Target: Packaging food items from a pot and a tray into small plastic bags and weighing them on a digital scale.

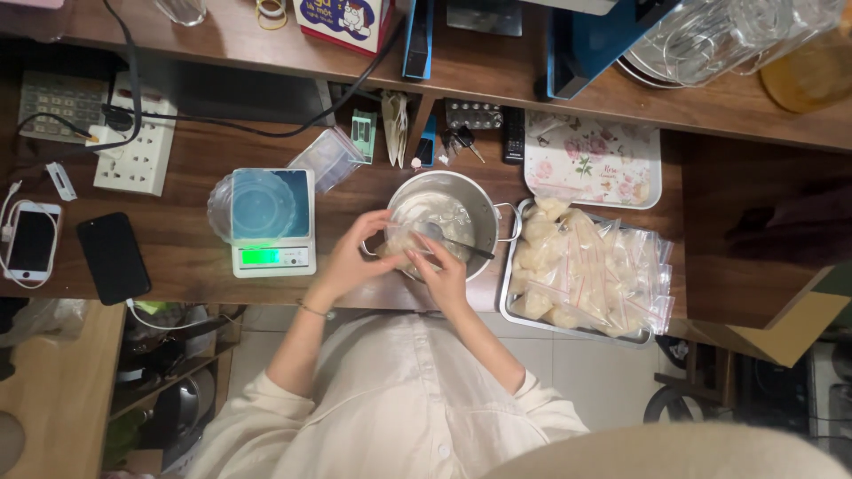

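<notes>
Both hands meet over the near rim of a steel pot. Left hand (351, 257) curls its fingers around a small clear bag (406, 243) with something pale inside, gripping it at the side. Right hand (444, 277) pinches the same bag from the other side, so the bag sits between the two hands, right above the steel pot (484, 206). Holding it there looks like a way to let any drips fall back in the pot. A spoon (457, 241) leans in the pot, its handle pointing to 4 o'clock.

From the head view, a kitchen scale (273, 222) with a green lit screen sits at 9 o'clock from the pot, with a clear bowl (257, 202) on top. At 3 o'clock a metal tray (510, 306) holds a pile of filled bags (595, 270), close enough to reach easily. At 1 o'clock lies a flowery tray (593, 160). Far off at 9 o'clock are a black phone (113, 257), a white phone (32, 241) and a power strip (135, 151). All of this rests on the brown tabletop (186, 257). Nothing sits between the hands and the pot. The spoon handle sticks out near the right hand and could get bumped.
</notes>
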